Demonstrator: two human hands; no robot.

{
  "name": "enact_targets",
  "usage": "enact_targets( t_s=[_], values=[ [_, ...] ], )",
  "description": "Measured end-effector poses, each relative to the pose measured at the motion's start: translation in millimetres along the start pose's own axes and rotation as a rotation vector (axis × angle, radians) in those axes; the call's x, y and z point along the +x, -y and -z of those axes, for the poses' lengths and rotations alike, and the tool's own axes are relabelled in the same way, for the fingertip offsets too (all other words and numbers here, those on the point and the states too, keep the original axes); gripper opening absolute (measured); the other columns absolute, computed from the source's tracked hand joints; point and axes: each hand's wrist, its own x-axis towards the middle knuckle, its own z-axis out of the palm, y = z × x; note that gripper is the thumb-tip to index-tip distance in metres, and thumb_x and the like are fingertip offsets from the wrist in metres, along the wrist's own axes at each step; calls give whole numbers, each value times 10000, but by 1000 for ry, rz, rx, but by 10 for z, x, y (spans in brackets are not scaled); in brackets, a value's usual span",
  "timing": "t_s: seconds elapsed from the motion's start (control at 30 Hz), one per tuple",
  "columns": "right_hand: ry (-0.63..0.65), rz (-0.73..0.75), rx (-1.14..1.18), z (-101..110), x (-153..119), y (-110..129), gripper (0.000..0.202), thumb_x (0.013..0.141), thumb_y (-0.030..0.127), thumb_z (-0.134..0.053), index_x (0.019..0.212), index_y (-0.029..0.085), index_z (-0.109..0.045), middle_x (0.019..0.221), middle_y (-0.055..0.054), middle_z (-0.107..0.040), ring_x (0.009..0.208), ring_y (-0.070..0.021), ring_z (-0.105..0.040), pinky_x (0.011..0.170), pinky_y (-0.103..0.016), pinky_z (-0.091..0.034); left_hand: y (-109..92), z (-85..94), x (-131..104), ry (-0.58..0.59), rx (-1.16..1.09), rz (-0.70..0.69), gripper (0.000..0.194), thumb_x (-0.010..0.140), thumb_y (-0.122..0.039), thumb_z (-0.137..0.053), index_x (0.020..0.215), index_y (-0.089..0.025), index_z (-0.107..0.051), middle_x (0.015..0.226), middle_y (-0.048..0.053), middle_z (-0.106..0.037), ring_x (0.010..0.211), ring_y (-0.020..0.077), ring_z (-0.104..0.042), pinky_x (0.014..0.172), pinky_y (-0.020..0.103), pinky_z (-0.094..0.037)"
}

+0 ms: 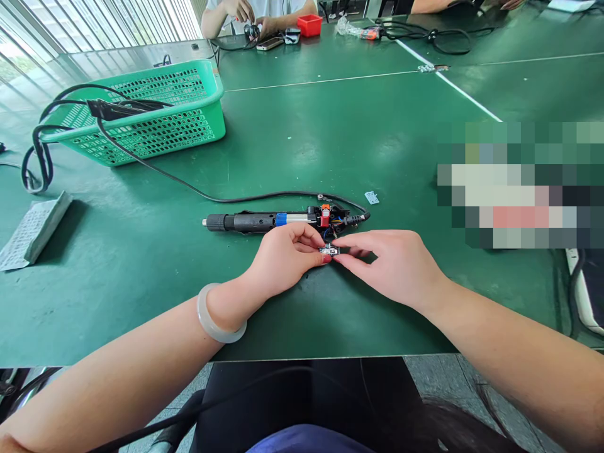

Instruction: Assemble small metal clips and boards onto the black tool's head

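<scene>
Between the fingertips of both hands is a small silvery part (329,250). My left hand (287,255) pinches it from the left, thumb below and fingers above. From the right, my right hand (394,261) has its thumb and index finger closed on the part's other end. Just beyond the fingers lies a black pen-like device (252,221) with a blue band, a red piece and exposed wires at its right end. A black cable runs from that end to the left. The fine shape of the small part is too small to tell.
A green perforated basket (155,116) holding black cables stands at the back left. A folded paper pad (40,229) lies at the left, and a small label (372,197) beyond the device. Another person's hands work near a red bin (309,26). A blurred patch covers the right side.
</scene>
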Motion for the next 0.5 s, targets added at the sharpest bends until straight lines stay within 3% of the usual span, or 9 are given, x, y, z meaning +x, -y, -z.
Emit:
enact_targets(
  t_s=[0.13,0.5],
  values=[
    [27,-90,50,4,20,6,195,755,230,-698,943,223,-752,742,27,-744,576,-124,-662,601,-242,-528,2,1,3,3,10,-5,206,621,-193,-765,758,-162,-613,720,13,-689,716,144,-674,698,264,-529],
    [-42,26,-13,-6,8,-7,170,741,214,-725,909,201,-752,756,22,-742,556,-112,-640,561,-233,-497,-25,-7,2,-10,-76,16,208,616,-162,-768,738,-153,-599,702,-7,-681,681,112,-663,673,234,-525]
  ],
)
